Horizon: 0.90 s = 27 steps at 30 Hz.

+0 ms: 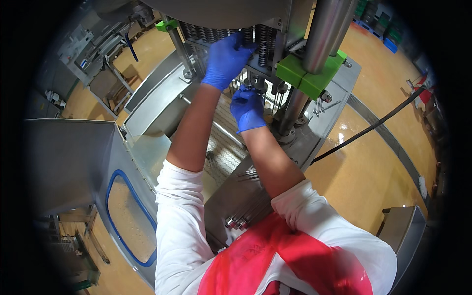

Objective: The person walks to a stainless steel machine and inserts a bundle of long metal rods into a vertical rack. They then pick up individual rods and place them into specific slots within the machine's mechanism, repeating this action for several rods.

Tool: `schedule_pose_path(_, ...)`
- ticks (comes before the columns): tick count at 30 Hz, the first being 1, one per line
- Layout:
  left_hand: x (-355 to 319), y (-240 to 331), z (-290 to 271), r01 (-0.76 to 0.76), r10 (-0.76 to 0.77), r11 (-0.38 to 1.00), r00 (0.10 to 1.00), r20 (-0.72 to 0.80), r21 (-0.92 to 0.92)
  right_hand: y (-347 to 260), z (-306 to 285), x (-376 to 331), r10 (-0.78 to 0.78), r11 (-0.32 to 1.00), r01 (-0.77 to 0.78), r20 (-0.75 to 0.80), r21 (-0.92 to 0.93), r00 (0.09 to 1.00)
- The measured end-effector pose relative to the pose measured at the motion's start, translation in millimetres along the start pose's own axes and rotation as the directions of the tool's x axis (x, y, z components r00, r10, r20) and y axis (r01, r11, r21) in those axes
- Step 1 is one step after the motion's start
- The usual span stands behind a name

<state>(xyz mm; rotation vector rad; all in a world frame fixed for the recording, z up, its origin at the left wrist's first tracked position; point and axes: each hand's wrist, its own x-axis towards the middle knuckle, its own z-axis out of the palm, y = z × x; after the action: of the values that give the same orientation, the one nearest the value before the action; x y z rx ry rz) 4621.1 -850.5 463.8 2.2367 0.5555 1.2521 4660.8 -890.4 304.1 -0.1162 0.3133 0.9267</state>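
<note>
My left hand [226, 60], in a blue glove, reaches up to a row of coil springs [264, 45] on the steel machine. Its fingers curl in among the springs, and what they grip is hidden. Lower and to the right, my right hand [247, 109], also gloved in blue, is closed just under the spring plate, beside metal fittings [261, 86] with thin rods hanging down. Whatever sits between its fingers is too small to make out. Below both hands stretches a perforated metal bed [227, 156]. Several thin metal needles [250, 206] with round heads lie on the steel surface near my body.
Right of my hands stand thick steel columns [322, 37] with a green clamp block [310, 73]. Small metal parts [322, 105] lie on the ledge beyond. A steel door with a blue-edged window [129, 216] is at left. A black hose [368, 127] crosses above the yellow floor.
</note>
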Motion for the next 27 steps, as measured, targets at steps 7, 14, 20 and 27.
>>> schedule_pose_path(7, 4, 5, -7, 0.092, -0.093, 0.995, 0.993, 0.072, 0.028, 0, 5, -4, 0.041, 0.998, -0.04, -0.014, 0.045, 0.999)
schedule_pose_path(14, -2, 10, -7, 0.06, -0.054, 0.994, 0.997, 0.06, -0.088, -1, 2, -6, 0.032, 0.999, -0.032, -0.004, -0.038, 0.999)
schedule_pose_path(20, -4, -2, 0, 0.037, -0.031, 0.994, 0.998, 0.059, -0.101, -5, 8, -17, 0.033, 0.998, -0.035, -0.036, -0.047, 0.999)
schedule_pose_path(27, -61, -24, 27, 0.085, -0.15, 0.983, 0.885, -0.442, -0.163, -1, -8, -68, -0.034, 0.925, 0.026, -0.014, -0.38, 0.999)
